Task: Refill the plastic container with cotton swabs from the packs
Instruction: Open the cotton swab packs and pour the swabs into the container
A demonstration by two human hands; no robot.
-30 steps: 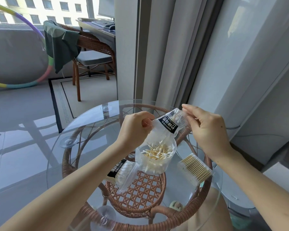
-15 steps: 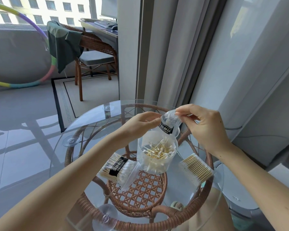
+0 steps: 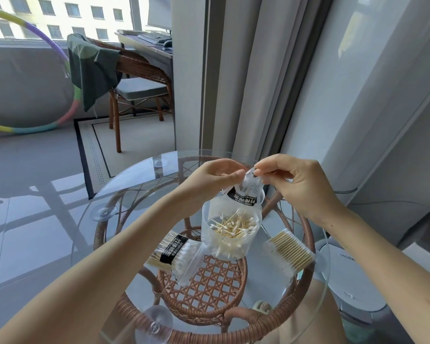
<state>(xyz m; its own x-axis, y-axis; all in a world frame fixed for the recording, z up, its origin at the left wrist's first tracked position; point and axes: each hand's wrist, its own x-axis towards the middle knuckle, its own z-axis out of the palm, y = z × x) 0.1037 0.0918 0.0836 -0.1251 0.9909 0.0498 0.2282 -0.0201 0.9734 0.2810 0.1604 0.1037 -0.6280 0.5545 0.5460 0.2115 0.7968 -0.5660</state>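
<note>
A clear round plastic container stands on the glass table, partly filled with loose cotton swabs. Just above its rim hangs a crumpled, apparently emptied swab pack with a black label. My left hand and my right hand both pinch its top edge. A full labelled pack lies to the container's left. Another pack of swabs lies to its right.
The round glass top rests on a wicker frame with suction cups. A curtain and wall stand close behind. A white robot vacuum sits on the floor at right. A wicker chair is far back.
The pack has gone from stretched out and tilted over the container to bunched up small. My two hands have come close together above the container's far rim.
</note>
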